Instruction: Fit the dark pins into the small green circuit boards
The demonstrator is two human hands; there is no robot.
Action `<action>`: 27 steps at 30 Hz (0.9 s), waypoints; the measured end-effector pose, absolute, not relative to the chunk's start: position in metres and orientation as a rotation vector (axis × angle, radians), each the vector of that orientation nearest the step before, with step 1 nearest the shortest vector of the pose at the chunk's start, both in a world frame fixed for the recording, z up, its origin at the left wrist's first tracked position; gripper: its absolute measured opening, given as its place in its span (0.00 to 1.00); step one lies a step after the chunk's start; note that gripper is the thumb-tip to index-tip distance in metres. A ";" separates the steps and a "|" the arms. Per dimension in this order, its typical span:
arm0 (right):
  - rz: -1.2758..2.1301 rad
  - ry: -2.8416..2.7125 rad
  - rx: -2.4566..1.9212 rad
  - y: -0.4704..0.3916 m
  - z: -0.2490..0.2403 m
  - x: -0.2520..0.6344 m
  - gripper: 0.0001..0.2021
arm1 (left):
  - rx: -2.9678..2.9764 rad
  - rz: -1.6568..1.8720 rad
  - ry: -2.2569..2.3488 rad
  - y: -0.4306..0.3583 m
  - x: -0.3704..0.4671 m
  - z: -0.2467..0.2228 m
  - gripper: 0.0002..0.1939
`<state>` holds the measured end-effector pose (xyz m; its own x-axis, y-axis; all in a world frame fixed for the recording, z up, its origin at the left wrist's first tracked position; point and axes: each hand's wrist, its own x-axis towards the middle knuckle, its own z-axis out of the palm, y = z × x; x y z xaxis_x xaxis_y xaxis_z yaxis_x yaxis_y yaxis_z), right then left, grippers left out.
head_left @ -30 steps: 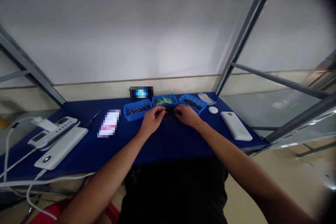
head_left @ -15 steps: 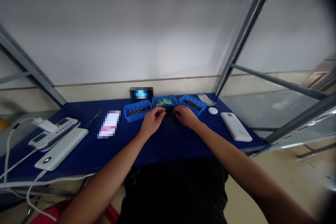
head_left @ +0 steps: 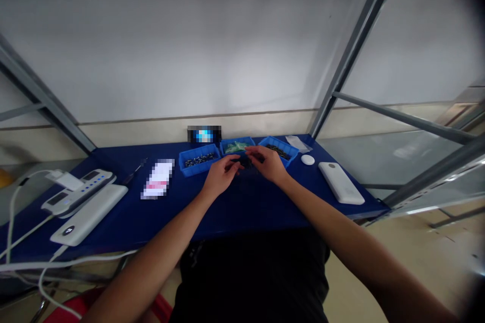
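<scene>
My left hand (head_left: 223, 172) is over the middle of the blue table, its thumb and fingers closed on something small and dark that I cannot make out. Facing it, my right hand (head_left: 270, 165) has its fingers bent inward, also closed on something too small to name. Small dark pieces (head_left: 247, 162) show between the fingertips. Just behind the hands stands a blue bin (head_left: 223, 145) with green pieces. To the left is a blue bin (head_left: 184, 167) of small dark and silvery parts. A third blue bin (head_left: 293, 150), with dark elongated parts, is partly covered by my right hand.
A phone (head_left: 158, 179), a thin tool (head_left: 135, 169), a power strip (head_left: 91, 187) and a white power bank (head_left: 89, 217) with cables lie left. Right are a white round case (head_left: 307, 159), a second white power bank (head_left: 341, 183) and a clear bag (head_left: 299, 144). Metal posts flank the table.
My right hand has shifted slightly left and up, its fingers now more spread and in front of the middle bin. My left hand stays nearly in place.
</scene>
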<state>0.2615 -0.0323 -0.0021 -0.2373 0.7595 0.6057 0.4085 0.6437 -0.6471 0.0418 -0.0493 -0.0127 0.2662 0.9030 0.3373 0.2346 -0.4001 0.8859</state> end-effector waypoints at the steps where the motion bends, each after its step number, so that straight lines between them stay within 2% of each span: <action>1: 0.488 -1.832 -0.915 -0.033 -0.003 0.260 0.15 | 1.792 1.138 1.040 -0.050 0.042 -0.013 0.18; 4: 0.538 -1.775 -0.895 -0.034 -0.005 0.257 0.12 | 1.667 1.070 1.014 -0.050 0.045 -0.013 0.23; 10: 0.249 -1.877 -0.861 -0.044 0.001 0.254 0.10 | 1.354 0.976 0.767 -0.049 0.048 -0.014 0.29; 17: 0.215 -1.995 -0.726 -0.050 0.001 0.250 0.11 | 1.379 1.055 0.733 -0.047 0.046 -0.014 0.21; 27: 0.229 -1.963 -0.725 -0.053 0.006 0.250 0.11 | 1.615 1.311 0.924 -0.038 0.041 -0.017 0.16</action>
<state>0.2504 -0.0526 0.0059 -0.3302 0.5781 0.7462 0.3909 0.8033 -0.4493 0.0409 -0.0376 -0.0169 0.1815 0.9135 0.3642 0.0362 -0.3763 0.9258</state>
